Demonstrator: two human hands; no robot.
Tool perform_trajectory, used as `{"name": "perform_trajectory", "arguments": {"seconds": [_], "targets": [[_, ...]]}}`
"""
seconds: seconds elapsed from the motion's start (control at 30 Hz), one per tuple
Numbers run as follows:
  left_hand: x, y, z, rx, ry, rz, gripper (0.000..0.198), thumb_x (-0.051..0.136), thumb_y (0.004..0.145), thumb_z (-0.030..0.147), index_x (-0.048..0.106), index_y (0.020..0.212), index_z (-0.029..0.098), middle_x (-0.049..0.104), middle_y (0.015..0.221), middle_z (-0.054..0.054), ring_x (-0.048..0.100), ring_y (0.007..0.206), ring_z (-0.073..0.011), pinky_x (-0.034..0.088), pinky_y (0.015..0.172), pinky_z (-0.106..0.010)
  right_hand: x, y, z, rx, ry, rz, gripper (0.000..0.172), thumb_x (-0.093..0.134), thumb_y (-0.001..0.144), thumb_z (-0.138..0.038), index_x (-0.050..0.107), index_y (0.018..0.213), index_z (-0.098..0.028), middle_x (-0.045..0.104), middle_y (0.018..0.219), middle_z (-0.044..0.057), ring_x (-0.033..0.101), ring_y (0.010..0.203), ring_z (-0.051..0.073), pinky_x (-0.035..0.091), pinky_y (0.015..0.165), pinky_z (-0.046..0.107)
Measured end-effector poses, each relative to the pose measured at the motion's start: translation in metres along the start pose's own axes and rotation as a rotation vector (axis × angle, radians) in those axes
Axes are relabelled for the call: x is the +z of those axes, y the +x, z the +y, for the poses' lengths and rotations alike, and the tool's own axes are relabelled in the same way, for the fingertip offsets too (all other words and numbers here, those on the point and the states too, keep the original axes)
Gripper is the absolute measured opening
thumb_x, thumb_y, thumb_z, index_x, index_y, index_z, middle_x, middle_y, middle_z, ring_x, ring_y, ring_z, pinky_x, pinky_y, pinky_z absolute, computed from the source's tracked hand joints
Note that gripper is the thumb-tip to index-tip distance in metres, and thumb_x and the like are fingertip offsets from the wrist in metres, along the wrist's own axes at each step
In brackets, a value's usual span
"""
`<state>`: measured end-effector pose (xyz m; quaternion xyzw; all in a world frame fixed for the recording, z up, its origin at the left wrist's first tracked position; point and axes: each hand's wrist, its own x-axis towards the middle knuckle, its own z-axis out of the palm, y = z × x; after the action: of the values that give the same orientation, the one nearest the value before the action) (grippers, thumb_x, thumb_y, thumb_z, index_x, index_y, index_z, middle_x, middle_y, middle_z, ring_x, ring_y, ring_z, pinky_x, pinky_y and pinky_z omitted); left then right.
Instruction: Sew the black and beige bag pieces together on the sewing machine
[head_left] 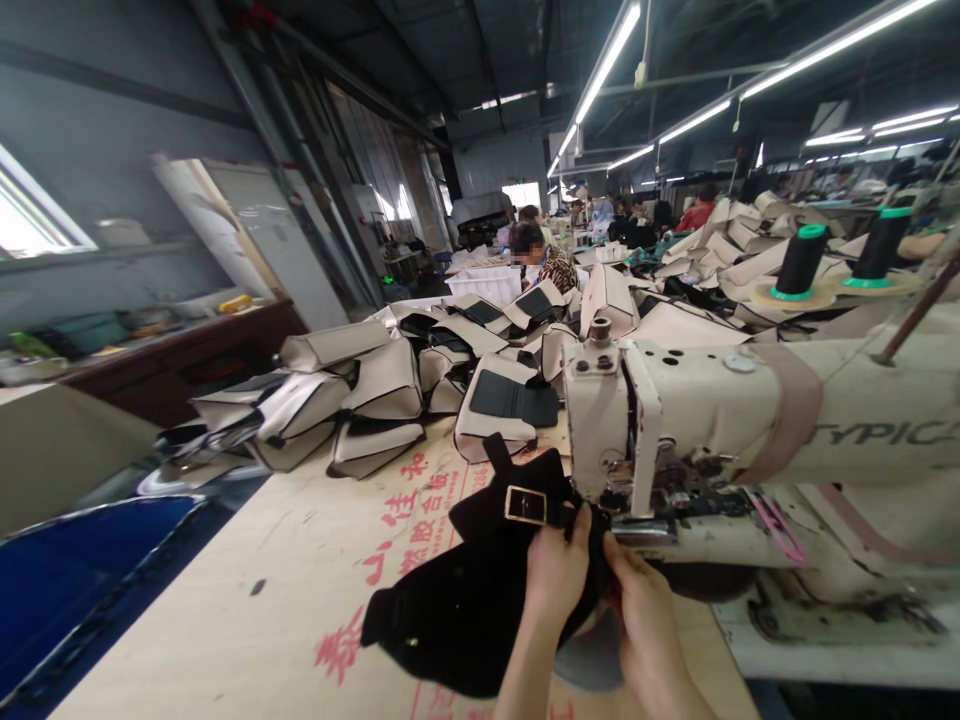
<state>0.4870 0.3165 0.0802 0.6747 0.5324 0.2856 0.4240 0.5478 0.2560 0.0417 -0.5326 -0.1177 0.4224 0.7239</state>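
Note:
A black bag piece [457, 610] with a gold buckle [526, 505] on a strap lies at the front of the sewing machine [697, 400]. My left hand [559, 570] is closed on it just below the buckle, thumb pointing up toward the machine's arm. Gripping the piece's right edge, my right hand [641, 600] sits close beside the left one, under the machine head. Both hands are near the needle area, where the cloth's upper right edge meets the machine; the needle itself I cannot make out. The left part of the piece spreads over the plywood table.
Beige bags with black trim [382, 385] are heaped behind the plywood table [262, 590]. Two black thread spools [801, 262] stand above the machine. A pink clip-like tool [776, 525] hangs on its arm. A blue bin [90, 570] stands at left. A person [559, 265] sits farther back.

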Motion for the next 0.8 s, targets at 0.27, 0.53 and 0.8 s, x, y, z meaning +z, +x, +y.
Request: {"name": "perform_trajectory", "arguments": {"seconds": [0.27,0.53,0.8], "targets": [[-0.011,-0.008,-0.007,-0.153,-0.047,-0.204,0.064,0.022,0.082,0.063,0.041,0.039,0.019,0.048,0.037,-0.001,0.038,0.029,-0.0100,0.027,0.036,-0.023,-0.039,0.004,-0.043,-0.410,-0.618,-0.137,0.032,0.063,0.074,-0.049,0.064,0.063,-0.018,0.056,0.054,0.001,0.047,0.052,0.016,0.031,0.053,0.024],[-0.013,-0.036,-0.001,0.153,0.357,0.133,0.050,0.034,0.088,0.047,0.044,0.048,0.017,0.047,0.048,0.001,0.041,0.044,-0.0095,0.022,0.045,-0.023,-0.006,0.018,-0.042,-1.063,-1.261,0.222,0.031,0.048,0.088,-0.040,0.061,0.073,-0.016,0.058,0.068,0.007,0.054,0.064,0.021,0.030,0.055,0.028],[-0.039,-0.051,0.001,0.530,0.310,0.074,0.017,0.041,0.089,0.023,0.057,0.094,0.018,0.061,0.090,-0.004,0.058,0.077,-0.0118,0.043,0.070,-0.020,-0.050,-0.015,-0.051,-0.798,-0.905,-0.482,0.020,0.044,0.090,-0.028,0.052,0.074,-0.018,0.049,0.070,0.000,0.047,0.065,0.013,0.033,0.060,0.023]]}}
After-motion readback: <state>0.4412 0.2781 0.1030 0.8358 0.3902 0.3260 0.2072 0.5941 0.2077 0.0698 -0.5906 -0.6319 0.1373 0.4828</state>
